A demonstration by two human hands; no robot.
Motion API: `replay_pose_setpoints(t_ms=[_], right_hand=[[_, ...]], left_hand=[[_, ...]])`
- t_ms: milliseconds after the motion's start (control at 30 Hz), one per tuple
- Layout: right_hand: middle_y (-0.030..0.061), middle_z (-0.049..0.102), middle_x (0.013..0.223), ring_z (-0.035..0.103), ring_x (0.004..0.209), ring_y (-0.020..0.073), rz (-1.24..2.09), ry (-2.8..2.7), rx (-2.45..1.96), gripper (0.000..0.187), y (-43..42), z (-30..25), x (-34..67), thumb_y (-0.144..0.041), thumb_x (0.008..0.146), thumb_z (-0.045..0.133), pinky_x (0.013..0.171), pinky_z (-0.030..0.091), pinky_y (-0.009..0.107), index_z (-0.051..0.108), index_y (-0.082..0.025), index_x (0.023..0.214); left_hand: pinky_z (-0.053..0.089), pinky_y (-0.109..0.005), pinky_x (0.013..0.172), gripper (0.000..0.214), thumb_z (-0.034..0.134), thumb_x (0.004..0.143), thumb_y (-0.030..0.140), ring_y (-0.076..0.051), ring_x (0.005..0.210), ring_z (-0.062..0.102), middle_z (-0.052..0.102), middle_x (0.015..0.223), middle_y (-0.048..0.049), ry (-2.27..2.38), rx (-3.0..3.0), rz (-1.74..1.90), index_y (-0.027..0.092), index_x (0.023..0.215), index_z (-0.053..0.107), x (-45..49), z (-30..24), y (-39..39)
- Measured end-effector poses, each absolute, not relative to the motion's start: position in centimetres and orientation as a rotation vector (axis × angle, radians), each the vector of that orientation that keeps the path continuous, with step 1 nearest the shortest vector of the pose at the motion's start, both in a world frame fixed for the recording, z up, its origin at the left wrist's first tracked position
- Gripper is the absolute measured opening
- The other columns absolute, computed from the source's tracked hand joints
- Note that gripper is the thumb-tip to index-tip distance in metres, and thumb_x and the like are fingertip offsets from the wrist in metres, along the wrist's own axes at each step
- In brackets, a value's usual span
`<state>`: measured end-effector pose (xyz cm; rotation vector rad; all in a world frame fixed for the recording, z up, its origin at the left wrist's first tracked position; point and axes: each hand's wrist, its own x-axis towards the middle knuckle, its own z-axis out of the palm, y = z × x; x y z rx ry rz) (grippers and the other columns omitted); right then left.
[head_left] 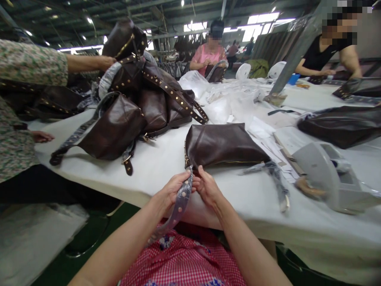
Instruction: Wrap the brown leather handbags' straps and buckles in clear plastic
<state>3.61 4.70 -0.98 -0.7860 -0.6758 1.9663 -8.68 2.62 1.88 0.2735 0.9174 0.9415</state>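
A dark brown leather bag (pixel 222 143) lies on the white table in front of me, its gold zipper edge facing my side. From its near left corner runs a studded strap (pixel 182 200) wrapped in clear plastic, which hangs down over my lap. My left hand (pixel 175 186) is closed around this strap close to the bag. Beside it, my right hand (pixel 208 186) meets the strap's end at the bag's corner, thumb up and fingers curled behind. What the right fingertips pinch is partly hidden. The bag's other plastic-wrapped strap end (pixel 278 184) trails to the right.
Several brown studded bags (pixel 149 99) are heaped at the left, where a co-worker's hand (pixel 105 62) touches the pile. A grey tape dispenser (pixel 330 174) stands at the right, near papers (pixel 268 139) and another dark bag (pixel 342 125). Plastic wrapping (pixel 220 107) lies farther back.
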Motion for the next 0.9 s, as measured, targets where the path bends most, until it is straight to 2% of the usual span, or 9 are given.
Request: replay_pose_setpoints(t_ms=[67, 133, 267, 367, 600, 700, 800, 867, 900], right_hand=[[0.0046, 0.067, 0.08, 0.06, 0.068, 0.0146, 1.918, -0.754, -0.79, 0.047, 2.6, -0.8, 3.4, -0.06, 0.07, 0.071, 0.057, 0.047, 0.024, 0.067, -0.016, 0.085], [0.0055, 0.069, 0.088, 0.063, 0.082, 0.0183, 1.961, -0.973, -0.823, 0.041, 0.0, -0.9, 3.1, -0.054, 0.072, 0.073, 0.069, 0.049, 0.027, 0.069, -0.016, 0.086], [0.0034, 0.068, 0.079, 0.063, 0.077, 0.0193, 2.14, -1.122, -0.727, 0.039, -3.8, -1.8, 1.5, -0.051, 0.068, 0.077, 0.077, 0.049, 0.033, 0.069, -0.015, 0.082], [0.0027, 0.067, 0.072, 0.063, 0.066, 0.0164, 2.166, -0.926, -0.717, 0.042, -4.2, -1.9, 0.7, -0.055, 0.069, 0.075, 0.073, 0.051, 0.035, 0.066, -0.016, 0.081], [-0.0042, 0.056, 0.058, 0.057, 0.049, 0.0118, 2.102, -0.772, -0.802, 0.038, -3.3, -0.2, 1.3, -0.05, 0.067, 0.078, 0.048, 0.05, 0.025, 0.06, -0.019, 0.08], [-0.0064, 0.051, 0.053, 0.052, 0.041, 0.011, 1.968, -0.781, -0.888, 0.043, -2.9, 0.2, 1.7, -0.053, 0.064, 0.079, 0.038, 0.044, 0.022, 0.06, -0.019, 0.083], [-0.0059, 0.053, 0.054, 0.051, 0.042, 0.0102, 1.859, -0.772, -0.907, 0.043, -1.8, 0.9, 2.4, -0.05, 0.061, 0.081, 0.04, 0.044, 0.022, 0.06, -0.018, 0.08], [-0.0062, 0.052, 0.053, 0.051, 0.043, 0.0092, 1.838, -0.765, -0.908, 0.04, -1.0, 1.5, 2.7, -0.048, 0.062, 0.082, 0.042, 0.044, 0.022, 0.058, -0.018, 0.072], [-0.006, 0.051, 0.053, 0.052, 0.044, 0.0093, 1.847, -0.772, -0.91, 0.04, -0.7, 1.7, 2.8, -0.048, 0.062, 0.081, 0.044, 0.045, 0.022, 0.057, -0.018, 0.068]], left_hand=[[0.05, -0.023, 0.052, 0.034, 0.045, 0.096, 0.029, -0.013, 0.048, 0.061, 0.066, 0.059, -0.0073, 0.936, 0.238, 0.971, 0.007, 0.079, 0.065, -9.1, 2.8, 3.5], [0.05, -0.023, 0.053, 0.033, 0.046, 0.096, 0.026, -0.012, 0.048, 0.061, 0.067, 0.06, -0.0073, 0.99, 0.244, 1.047, 0.007, 0.076, 0.065, -9.5, 3.5, 4.2], [0.051, -0.021, 0.061, 0.025, 0.053, 0.092, 0.023, -0.011, 0.055, 0.063, 0.07, 0.068, -0.008, 1.039, 0.285, 1.14, 0.008, 0.076, 0.066, -9.6, 3.8, 4.3], [0.052, -0.022, 0.063, 0.024, 0.056, 0.091, 0.024, -0.012, 0.057, 0.063, 0.071, 0.07, -0.0082, 1.023, 0.328, 1.12, 0.009, 0.077, 0.067, -9.4, 3.7, 3.9], [0.051, -0.023, 0.063, 0.028, 0.046, 0.095, 0.02, -0.012, 0.06, 0.064, 0.071, 0.072, -0.0077, 1.023, 0.359, 1.181, 0.009, 0.079, 0.066, -9.2, 4.8, 4.5], [0.051, -0.026, 0.069, 0.04, 0.039, 0.098, 0.033, -0.016, 0.072, 0.066, 0.072, 0.082, -0.0123, 0.951, 0.417, 1.103, 0.008, 0.083, 0.066, -10.1, 4.6, 3.1], [0.049, -0.028, 0.071, 0.039, 0.055, 0.088, 0.047, -0.02, 0.078, 0.066, 0.071, 0.089, -0.0115, 0.893, 0.687, 0.966, 0.01, 0.094, 0.067, -11.4, 3.6, -1.1], [0.047, -0.025, 0.076, 0.031, 0.072, 0.076, 0.034, -0.02, 0.087, 0.064, 0.071, 0.094, -0.0075, 0.954, 0.952, 0.877, 0.013, 0.099, 0.068, -12.2, 3.1, -4.5], [0.046, -0.024, 0.077, 0.026, 0.074, 0.074, 0.028, -0.02, 0.088, 0.063, 0.071, 0.093, -0.0065, 1.002, 1.079, 0.82, 0.013, 0.094, 0.069, -12.4, 2.8, -5.9]])
